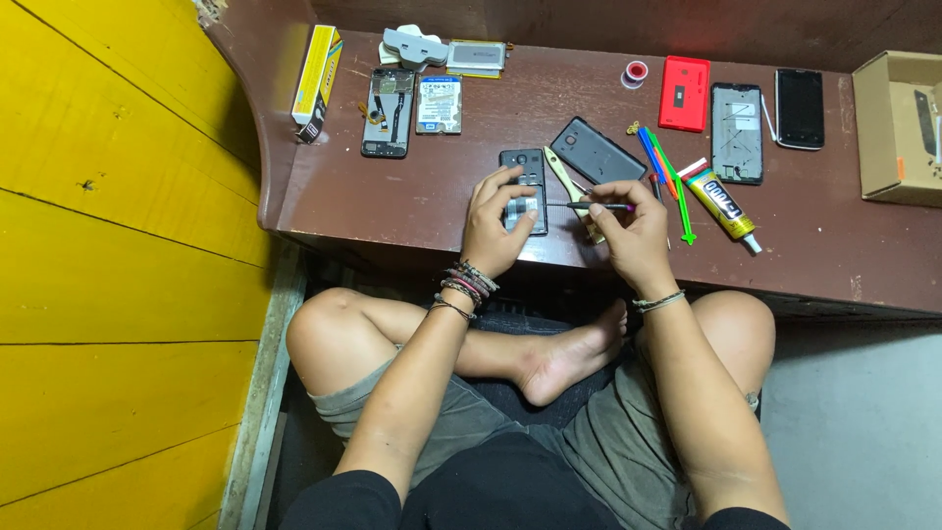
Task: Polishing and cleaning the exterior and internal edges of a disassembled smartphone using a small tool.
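We sat cross-legged on the floor in front of the low brown table (pixel 824 245), with one bare foot (pixel 569 363) turned up between our knees. Our left hand (pixel 494 226), with several bracelets on the wrist, rested on the open phone (pixel 526 186) near the front edge of the table; the fingers were spread over its lower part and pressed it down, so the hand was not closed around it. Our right hand (pixel 633 231) was closed on a thin screwdriver (pixel 589 205), pinched between thumb and fingers, and the tool lay almost level with its tip pointing left at the phone. Just beside the phone, to the right, lay a yellowish flat pry tool (pixel 569 186), and behind it a dark back cover (pixel 596 152). A little more to the right we saw some coloured plastic tools (pixel 667 172), blue and green, and a tube of glue (pixel 724 206) lying at an angle. Farther back on the right stood a red phone cover (pixel 684 93), a phone frame (pixel 737 132), a black phone (pixel 800 108) and an open cardboard box (pixel 898 128). Farther back on the left were another opened phone (pixel 387 113), a hard drive (pixel 438 103) and a yellow box (pixel 317 83) beside the yellow wall (pixel 118 245).
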